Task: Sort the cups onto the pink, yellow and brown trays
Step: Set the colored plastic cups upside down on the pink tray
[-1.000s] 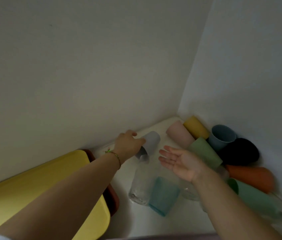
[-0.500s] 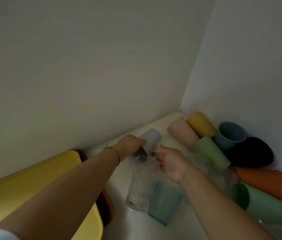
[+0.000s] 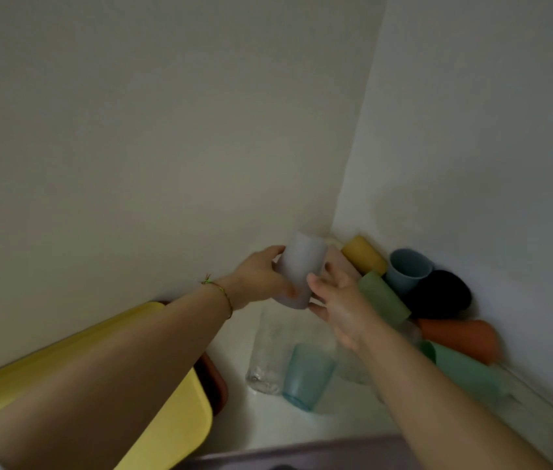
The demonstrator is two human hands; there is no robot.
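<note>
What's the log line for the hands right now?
left hand: holds grey cup | right hand: grips it too | grey cup: in air, not placed

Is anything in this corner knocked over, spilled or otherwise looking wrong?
Yes: cups lie toppled in a jumbled heap, such as the yellow plastic cup, sage green plastic cup and orange plastic cup, all on their sides. Nothing looks spilled or broken. The left hand grips a pale grey frosted cup.
</note>
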